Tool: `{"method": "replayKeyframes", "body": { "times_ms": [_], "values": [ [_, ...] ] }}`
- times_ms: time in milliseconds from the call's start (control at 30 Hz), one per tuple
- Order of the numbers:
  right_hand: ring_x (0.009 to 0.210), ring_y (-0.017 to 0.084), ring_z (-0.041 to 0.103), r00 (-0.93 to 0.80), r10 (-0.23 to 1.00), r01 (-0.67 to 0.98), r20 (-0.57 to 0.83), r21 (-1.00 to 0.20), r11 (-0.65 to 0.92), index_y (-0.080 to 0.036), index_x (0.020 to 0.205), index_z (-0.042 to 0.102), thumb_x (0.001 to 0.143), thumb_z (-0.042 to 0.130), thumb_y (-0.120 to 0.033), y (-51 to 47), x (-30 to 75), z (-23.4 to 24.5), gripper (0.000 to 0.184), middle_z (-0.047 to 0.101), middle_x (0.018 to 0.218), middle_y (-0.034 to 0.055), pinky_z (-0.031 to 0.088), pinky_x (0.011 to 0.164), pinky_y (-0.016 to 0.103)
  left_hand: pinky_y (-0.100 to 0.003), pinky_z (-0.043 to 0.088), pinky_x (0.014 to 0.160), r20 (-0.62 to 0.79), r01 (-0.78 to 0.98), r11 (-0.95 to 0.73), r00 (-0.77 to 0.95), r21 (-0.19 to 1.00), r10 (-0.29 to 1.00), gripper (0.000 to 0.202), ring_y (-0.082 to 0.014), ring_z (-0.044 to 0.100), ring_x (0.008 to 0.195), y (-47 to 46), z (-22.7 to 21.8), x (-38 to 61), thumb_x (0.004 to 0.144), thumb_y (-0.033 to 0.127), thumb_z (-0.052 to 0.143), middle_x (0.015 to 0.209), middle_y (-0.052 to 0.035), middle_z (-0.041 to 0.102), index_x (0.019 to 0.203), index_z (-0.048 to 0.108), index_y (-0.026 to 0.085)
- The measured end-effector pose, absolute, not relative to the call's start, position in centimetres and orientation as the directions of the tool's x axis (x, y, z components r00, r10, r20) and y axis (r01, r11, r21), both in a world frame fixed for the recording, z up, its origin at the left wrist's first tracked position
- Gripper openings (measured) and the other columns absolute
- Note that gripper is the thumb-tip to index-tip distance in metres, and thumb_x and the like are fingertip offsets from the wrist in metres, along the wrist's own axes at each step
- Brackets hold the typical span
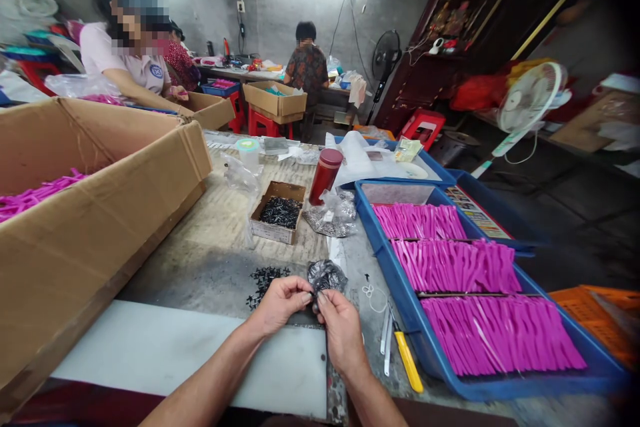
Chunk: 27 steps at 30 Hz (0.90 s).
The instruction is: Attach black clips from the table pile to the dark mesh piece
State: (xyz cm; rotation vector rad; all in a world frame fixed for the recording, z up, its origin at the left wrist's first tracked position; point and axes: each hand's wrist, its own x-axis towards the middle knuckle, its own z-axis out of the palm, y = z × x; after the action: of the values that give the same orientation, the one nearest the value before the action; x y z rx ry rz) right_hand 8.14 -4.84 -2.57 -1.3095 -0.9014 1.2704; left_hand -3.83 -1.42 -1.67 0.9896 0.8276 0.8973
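A small clear plastic bag [327, 273] with dark contents lies at the near part of the table. My left hand [283, 303] is closed in a pinch at the bag's near, gathered end. From the other side my right hand [340, 320] pinches the same end, thumb and finger close to the left ones. The fingers partly hide a dark bit between them. Just left of the bag, a loose pile of small black parts [265, 283] is spread on the table. Farther back, a small cardboard box [277, 233] holds many thin black pieces.
A blue tray [400, 320] with rows of magenta strips stands right. A yellow-handled tool [409, 361] and white string [377, 297] lie beside it. A large cardboard box [100, 233] fills the left. A red canister [325, 177] stands behind. A co-worker [123, 67] sits back left.
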Motion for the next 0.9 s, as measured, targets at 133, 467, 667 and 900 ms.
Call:
{"method": "replayKeyframes", "body": {
  "times_ms": [133,467,667,900],
  "values": [
    [0.047,0.009,0.032,0.154,0.970,-0.152,-0.186,-0.975,-0.163,-0.016,0.060,0.048,0.069,0.050,-0.035,-4.76,8.20,-2.64,0.021,0.038,0.050,-0.0058,0.027,0.045,0.021,-0.019,0.036,0.051,-0.165,-0.245,0.277,0.394,0.929,0.904,0.020,-0.0070,0.047,0.050,-1.37,-1.67,-3.79,0.057,0.027,0.066,0.055,0.0022,0.055,0.063,0.056,0.011],
    [0.047,0.009,0.033,0.176,0.968,-0.125,-0.181,-0.979,-0.160,-0.016,0.058,0.048,0.068,0.050,-0.035,-4.77,8.18,-2.58,0.022,0.039,0.049,-0.0051,0.028,0.046,0.021,-0.023,0.041,0.059,-0.115,-0.174,0.195,0.389,0.965,0.914,0.017,-0.0116,0.052,0.057,-1.43,-2.06,-3.81,0.061,0.028,0.063,0.059,0.0001,0.058,0.063,0.056,0.012],
    [0.045,0.009,0.033,0.192,0.965,-0.105,-0.180,-0.981,-0.162,-0.017,0.058,0.048,0.067,0.051,-0.035,-4.85,8.29,-2.47,0.021,0.039,0.048,-0.0058,0.028,0.044,0.021,-0.022,0.041,0.059,-0.055,-0.054,0.079,0.351,0.995,0.935,0.013,-0.0117,0.051,0.058,-1.53,-1.76,-3.87,0.063,0.025,0.060,0.059,-0.0001,0.057,0.063,0.058,0.012],
    [0.045,0.009,0.033,0.180,0.972,-0.092,-0.149,-0.987,-0.134,-0.017,0.056,0.047,0.069,0.050,-0.034,-4.84,8.29,-2.74,0.022,0.037,0.047,-0.0059,0.027,0.044,0.021,-0.022,0.040,0.061,-0.004,0.021,-0.003,0.338,1.000,0.941,0.010,-0.0119,0.050,0.060,-1.61,-1.36,-3.85,0.064,0.022,0.058,0.061,-0.0004,0.056,0.062,0.059,0.013]
  ]
}}
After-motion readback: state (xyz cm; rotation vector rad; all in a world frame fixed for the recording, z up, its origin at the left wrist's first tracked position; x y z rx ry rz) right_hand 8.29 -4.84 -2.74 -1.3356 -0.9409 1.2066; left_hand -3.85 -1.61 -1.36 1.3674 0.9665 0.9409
